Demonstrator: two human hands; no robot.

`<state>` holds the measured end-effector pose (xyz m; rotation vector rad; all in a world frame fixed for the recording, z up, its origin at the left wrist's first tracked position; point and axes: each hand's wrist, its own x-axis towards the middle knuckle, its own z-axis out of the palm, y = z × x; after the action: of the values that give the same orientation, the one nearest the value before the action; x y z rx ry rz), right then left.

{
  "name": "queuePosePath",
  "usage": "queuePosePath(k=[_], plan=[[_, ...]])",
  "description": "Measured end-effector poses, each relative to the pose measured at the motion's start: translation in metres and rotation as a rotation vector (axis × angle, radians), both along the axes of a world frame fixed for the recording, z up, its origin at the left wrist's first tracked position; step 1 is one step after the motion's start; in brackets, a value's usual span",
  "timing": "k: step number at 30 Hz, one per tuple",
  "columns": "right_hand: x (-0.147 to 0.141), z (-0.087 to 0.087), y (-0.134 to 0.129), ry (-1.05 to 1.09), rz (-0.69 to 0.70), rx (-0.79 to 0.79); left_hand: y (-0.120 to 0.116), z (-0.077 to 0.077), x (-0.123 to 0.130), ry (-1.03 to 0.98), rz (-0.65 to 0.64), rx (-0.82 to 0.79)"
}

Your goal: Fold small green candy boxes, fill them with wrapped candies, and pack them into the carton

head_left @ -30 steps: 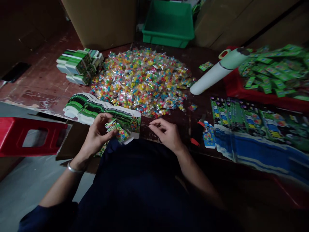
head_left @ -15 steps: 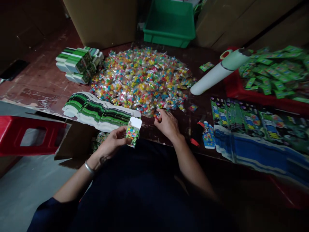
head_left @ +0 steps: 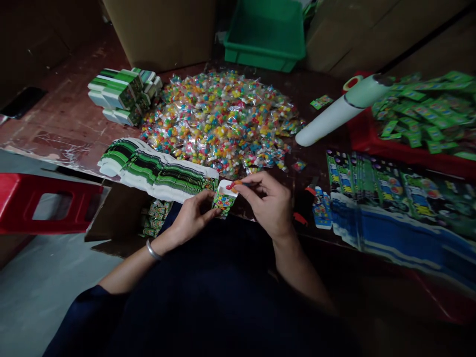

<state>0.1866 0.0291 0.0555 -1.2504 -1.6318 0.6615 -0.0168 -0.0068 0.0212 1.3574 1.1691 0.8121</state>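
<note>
My left hand [head_left: 195,215] grips a small green printed candy box [head_left: 224,202] by its side, the white top flap open. Pinched in the fingers of my right hand [head_left: 269,203] is a small clear bag of candy [head_left: 234,185], red and orange, right at the box's open mouth. Beyond both hands spreads a large heap of clear candy bags [head_left: 223,121] in many colours. A long row of flattened green-and-white boxes [head_left: 159,173] lies just left of the heap, close to my left hand.
Stacked bundles of cartons [head_left: 121,94] stand at the back left. Below the table edge is a cardboard box [head_left: 115,210] with filled packs. To the right are a white roll [head_left: 334,116], a red crate [head_left: 362,131] of green packets and printed sheets [head_left: 390,213]. A green bin [head_left: 264,52] sits behind.
My right hand has lifted a candy bag from the heap's near edge to the box's mouth. My left hand has brought the box right and slightly up towards it.
</note>
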Motion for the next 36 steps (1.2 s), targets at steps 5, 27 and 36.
queuePosePath(k=[5,27,36], plan=[[-0.002,-0.001,0.005,-0.257,0.133,0.145,-0.002,-0.001,-0.001,0.045,-0.001,0.069],[-0.024,-0.035,-0.012,0.375,0.117,0.013,-0.002,0.008,0.007,-0.487,0.086,0.011],[-0.016,-0.023,-0.006,0.352,0.164,-0.135,-0.006,0.009,0.003,-0.323,0.107,0.091]])
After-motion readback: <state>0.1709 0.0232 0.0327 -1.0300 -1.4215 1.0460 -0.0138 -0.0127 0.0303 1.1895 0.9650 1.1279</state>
